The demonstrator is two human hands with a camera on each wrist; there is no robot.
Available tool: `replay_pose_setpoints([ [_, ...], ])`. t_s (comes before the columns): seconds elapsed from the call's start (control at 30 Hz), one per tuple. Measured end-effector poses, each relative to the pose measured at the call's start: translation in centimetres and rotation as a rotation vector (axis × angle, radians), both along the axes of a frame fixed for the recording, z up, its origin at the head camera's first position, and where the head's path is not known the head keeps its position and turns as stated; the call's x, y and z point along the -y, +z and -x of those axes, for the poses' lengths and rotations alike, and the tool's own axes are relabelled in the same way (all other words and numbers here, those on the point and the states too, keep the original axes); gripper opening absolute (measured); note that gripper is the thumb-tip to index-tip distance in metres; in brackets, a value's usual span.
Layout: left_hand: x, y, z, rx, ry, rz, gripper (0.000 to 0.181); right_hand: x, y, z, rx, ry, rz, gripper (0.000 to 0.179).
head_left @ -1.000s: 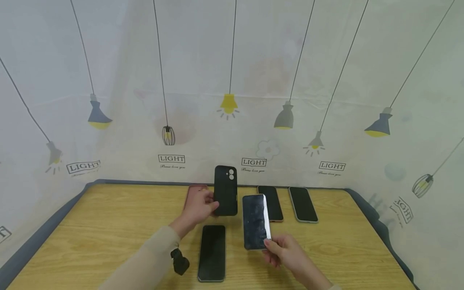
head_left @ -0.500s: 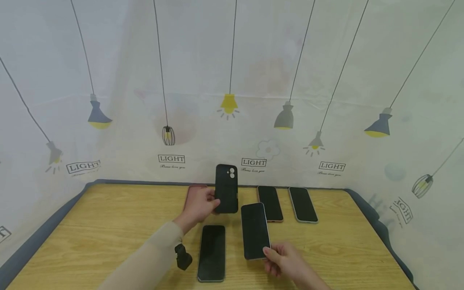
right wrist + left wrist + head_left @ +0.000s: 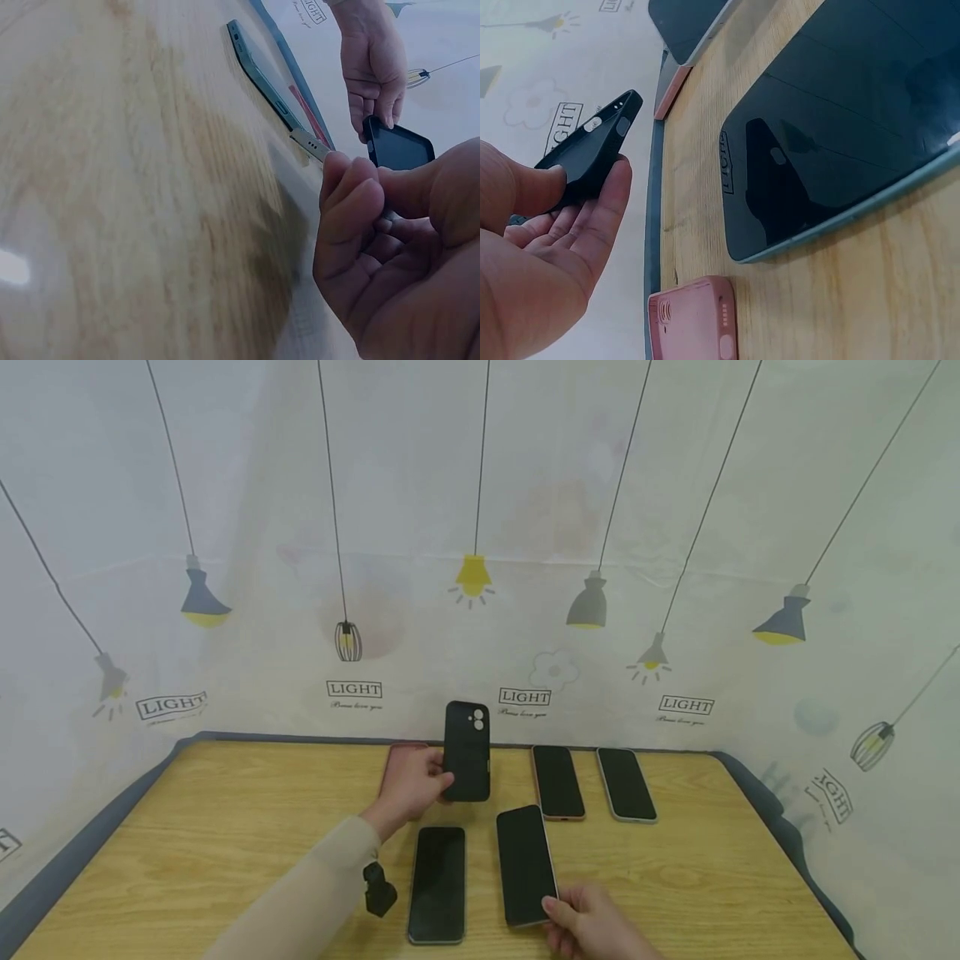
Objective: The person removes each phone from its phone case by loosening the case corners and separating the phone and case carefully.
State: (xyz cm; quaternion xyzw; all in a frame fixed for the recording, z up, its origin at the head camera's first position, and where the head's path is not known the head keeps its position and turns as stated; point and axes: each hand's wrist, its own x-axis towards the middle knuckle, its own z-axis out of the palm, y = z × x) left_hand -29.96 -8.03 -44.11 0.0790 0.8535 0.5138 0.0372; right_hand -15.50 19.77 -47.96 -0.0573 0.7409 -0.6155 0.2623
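My left hand (image 3: 414,783) pinches the left edge of a black phone case (image 3: 467,752), thumb on its inner side. The case stands upright above the table's far side, its camera cutouts at the top right. In the left wrist view the same phone case (image 3: 600,146) lies between thumb and fingers. Lower and to the right, my right hand (image 3: 592,920) holds a phone (image 3: 527,867) by its lower right corner, dark screen up, slightly tilted. From the right wrist, curled fingers (image 3: 349,210) hide most of that phone.
A phone with a greenish edge (image 3: 437,885) lies at the near middle. Beyond, a pink phone case (image 3: 405,758) is partly behind my left hand. Two phones, one pink-edged (image 3: 558,781) and one pale-edged (image 3: 627,783), lie at the back right of the wooden table (image 3: 225,827).
My right hand has drawn its phone down toward the near edge, and the screen's bright reflection is gone. The left hand and black case have barely shifted.
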Motion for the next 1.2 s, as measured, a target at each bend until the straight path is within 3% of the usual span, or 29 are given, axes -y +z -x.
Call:
replay_pose_setpoints([
  [0.37, 0.0, 0.1, 0.3, -0.043, 0.016, 0.144, 0.025, -0.4, -0.9, 0.2, 0.021, 0.052, -0.128, 0.032],
  [0.6, -0.1, 0.2, 0.4, -0.05, 0.015, 0.156, 0.025, -0.3, -1.0, 0.2, 0.022, 0.043, -0.168, 0.031],
  [0.7, -0.1, 0.3, 0.4, -0.046, 0.013, 0.163, 0.027, -0.2, -1.4, 0.4, -0.005, 0.032, -0.254, 0.033],
  [0.83, -0.2, 0.4, 0.3, -0.037, 0.008, 0.152, 0.03, 0.1, -1.7, 0.6, -0.097, 0.03, -0.446, 0.041],
  [0.97, -0.2, 0.3, 0.2, -0.026, -0.001, 0.119, 0.03, 0.7, -1.2, 0.4, -0.156, -0.004, -0.593, 0.042],
  [1.13, -0.2, 0.2, 0.2, -0.035, 0.007, 0.136, 0.027, 1.1, -0.9, 0.4, -0.196, -0.01, -0.691, 0.04],
  [1.2, -0.2, 0.3, 0.2, -0.038, 0.014, 0.155, 0.027, 0.7, -2.1, 0.9, -0.2, 0.004, -0.715, 0.039],
])
